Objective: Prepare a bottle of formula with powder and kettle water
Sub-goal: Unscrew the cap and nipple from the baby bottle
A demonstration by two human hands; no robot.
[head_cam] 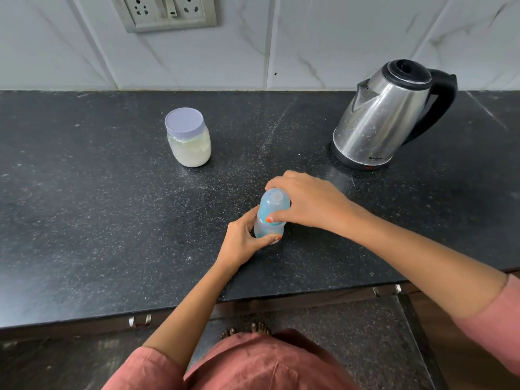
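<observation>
A pale blue baby bottle [272, 205] with a translucent cap stands upright on the black counter [112, 220], near its front edge. My left hand [243, 240] wraps around the bottle's base. My right hand [308, 202] grips the cap and collar from the right side. A clear jar of white powder [189, 149] with a lilac lid on it stands at the back left. A steel kettle [385, 116] with a black lid and handle sits on its base at the back right, lid down.
White marble-look wall tiles rise behind the counter, with a socket panel [166, 11] high on the wall. Drawer handles [139, 320] show under the counter's front edge. Below is a dark floor with my feet on it.
</observation>
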